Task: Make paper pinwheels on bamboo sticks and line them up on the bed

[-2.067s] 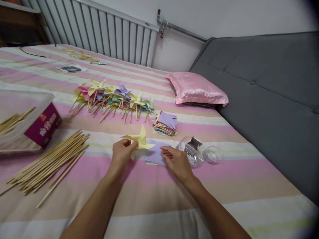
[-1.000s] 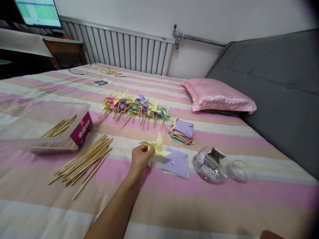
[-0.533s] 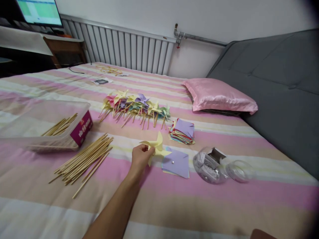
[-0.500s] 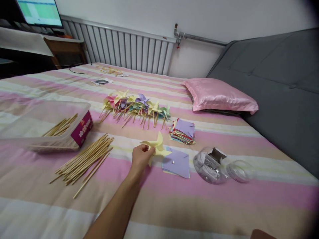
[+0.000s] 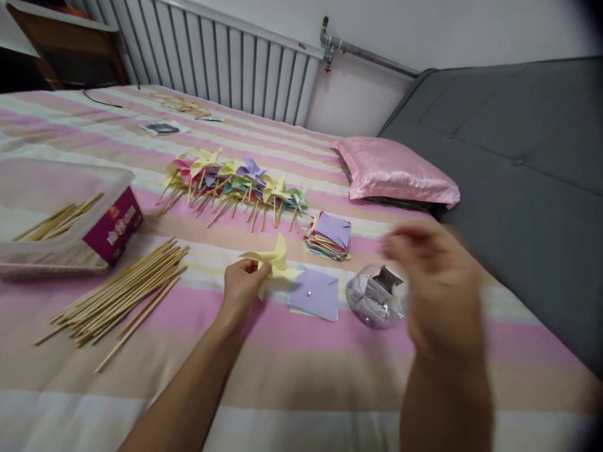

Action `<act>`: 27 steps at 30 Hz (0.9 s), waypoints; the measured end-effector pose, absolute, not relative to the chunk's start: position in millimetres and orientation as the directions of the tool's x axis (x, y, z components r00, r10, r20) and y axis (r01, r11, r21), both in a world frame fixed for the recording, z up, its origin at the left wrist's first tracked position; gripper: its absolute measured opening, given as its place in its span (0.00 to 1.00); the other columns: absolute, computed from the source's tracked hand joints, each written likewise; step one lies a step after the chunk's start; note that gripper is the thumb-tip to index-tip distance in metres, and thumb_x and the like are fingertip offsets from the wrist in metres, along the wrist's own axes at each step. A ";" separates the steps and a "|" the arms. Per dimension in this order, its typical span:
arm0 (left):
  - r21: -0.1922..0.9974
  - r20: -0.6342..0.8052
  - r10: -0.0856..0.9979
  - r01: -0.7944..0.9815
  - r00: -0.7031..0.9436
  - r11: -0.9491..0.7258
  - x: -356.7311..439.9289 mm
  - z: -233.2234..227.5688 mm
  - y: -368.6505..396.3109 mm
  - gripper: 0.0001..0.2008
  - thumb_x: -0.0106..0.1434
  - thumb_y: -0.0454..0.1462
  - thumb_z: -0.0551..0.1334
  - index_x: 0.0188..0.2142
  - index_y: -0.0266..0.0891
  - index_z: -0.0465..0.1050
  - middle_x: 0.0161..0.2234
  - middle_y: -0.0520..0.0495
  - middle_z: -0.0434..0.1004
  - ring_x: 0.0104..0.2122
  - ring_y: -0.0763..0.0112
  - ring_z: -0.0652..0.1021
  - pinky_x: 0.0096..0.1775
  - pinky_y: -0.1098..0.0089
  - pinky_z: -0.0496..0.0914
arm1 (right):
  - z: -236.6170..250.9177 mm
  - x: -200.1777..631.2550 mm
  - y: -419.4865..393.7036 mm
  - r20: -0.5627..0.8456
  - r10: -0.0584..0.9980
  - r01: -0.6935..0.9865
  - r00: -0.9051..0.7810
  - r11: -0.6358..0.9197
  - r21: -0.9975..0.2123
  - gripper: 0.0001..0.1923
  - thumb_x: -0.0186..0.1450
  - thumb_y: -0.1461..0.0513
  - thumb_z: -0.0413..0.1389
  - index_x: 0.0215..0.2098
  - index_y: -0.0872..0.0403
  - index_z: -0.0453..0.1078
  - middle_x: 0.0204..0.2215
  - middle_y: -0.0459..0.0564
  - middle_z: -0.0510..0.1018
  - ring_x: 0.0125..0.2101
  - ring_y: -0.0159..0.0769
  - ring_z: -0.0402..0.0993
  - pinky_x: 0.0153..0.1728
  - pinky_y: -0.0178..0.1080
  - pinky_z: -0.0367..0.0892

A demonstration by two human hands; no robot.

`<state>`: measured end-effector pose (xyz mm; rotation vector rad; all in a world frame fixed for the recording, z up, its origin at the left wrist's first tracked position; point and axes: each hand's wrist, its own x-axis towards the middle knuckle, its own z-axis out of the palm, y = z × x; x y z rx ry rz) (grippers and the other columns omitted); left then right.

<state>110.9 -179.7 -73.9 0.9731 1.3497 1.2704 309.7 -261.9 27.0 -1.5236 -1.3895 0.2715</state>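
Note:
My left hand (image 5: 245,282) is closed on a yellow paper pinwheel (image 5: 279,258), pinched near its centre, with no stick visible on it. Just right of it lies a small stack of purple paper squares (image 5: 316,304) with a silvery pin or bead on top. My right hand (image 5: 431,270) is raised above the bed, smeared by motion, so its fingers are unclear. Beside it stands a round clear plastic tub (image 5: 370,307) holding small boxes or packets. Farther back sits a thicker stack of coloured paper squares (image 5: 333,232).
Wooden sticks (image 5: 122,292) lie in a pile at left, near a clear plastic box (image 5: 113,232) with more sticks. Pinwheels on sticks (image 5: 235,185) lie in a row behind. A pink pillow (image 5: 396,172) rests by the grey headboard (image 5: 518,138). A radiator (image 5: 226,56) lines the wall.
My right hand has come up from the lower right edge over the tub. The view has turned and shifted; my left hand keeps hold of the yellow pinwheel.

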 end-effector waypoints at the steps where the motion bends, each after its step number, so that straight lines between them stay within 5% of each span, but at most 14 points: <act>1: 0.990 -0.131 0.973 -0.069 -0.188 0.120 110.2 -73.8 -179.0 0.07 0.42 0.36 0.64 0.16 0.34 0.69 0.14 0.54 0.64 0.16 0.78 0.63 0.20 0.75 0.54 | 16.4 306.3 -254.9 0.377 0.876 0.602 0.299 0.134 -0.787 0.08 0.62 0.61 0.54 0.37 0.55 0.73 0.36 0.50 0.78 0.34 0.35 0.74 0.34 0.37 0.69; 7: 0.989 -0.148 0.961 -0.053 -0.232 0.140 109.6 -75.8 -173.5 0.06 0.42 0.35 0.64 0.16 0.34 0.70 0.15 0.52 0.67 0.17 0.78 0.65 0.20 0.75 0.55 | -66.4 297.9 -224.7 -0.088 0.992 0.678 0.092 -0.127 -0.724 0.09 0.52 0.68 0.56 0.30 0.53 0.76 0.26 0.49 0.81 0.28 0.37 0.77 0.30 0.36 0.68; 17: 0.984 -0.175 0.962 -0.057 -0.208 0.167 114.5 -79.4 -173.4 0.06 0.42 0.36 0.65 0.17 0.34 0.70 0.15 0.52 0.66 0.16 0.78 0.65 0.20 0.74 0.55 | -78.1 294.9 -221.7 -0.059 0.998 0.816 0.037 -0.064 -0.574 0.10 0.57 0.67 0.54 0.25 0.51 0.76 0.27 0.48 0.81 0.29 0.38 0.76 0.30 0.36 0.62; 27: 0.986 -0.164 0.968 -0.022 -0.189 0.163 117.9 -80.2 -175.5 0.06 0.42 0.36 0.65 0.17 0.34 0.70 0.15 0.53 0.66 0.16 0.78 0.64 0.19 0.75 0.55 | -83.9 295.9 -217.8 -0.057 0.994 0.765 0.094 -0.109 -0.635 0.14 0.60 0.67 0.48 0.38 0.50 0.73 0.29 0.46 0.79 0.30 0.35 0.73 0.30 0.34 0.61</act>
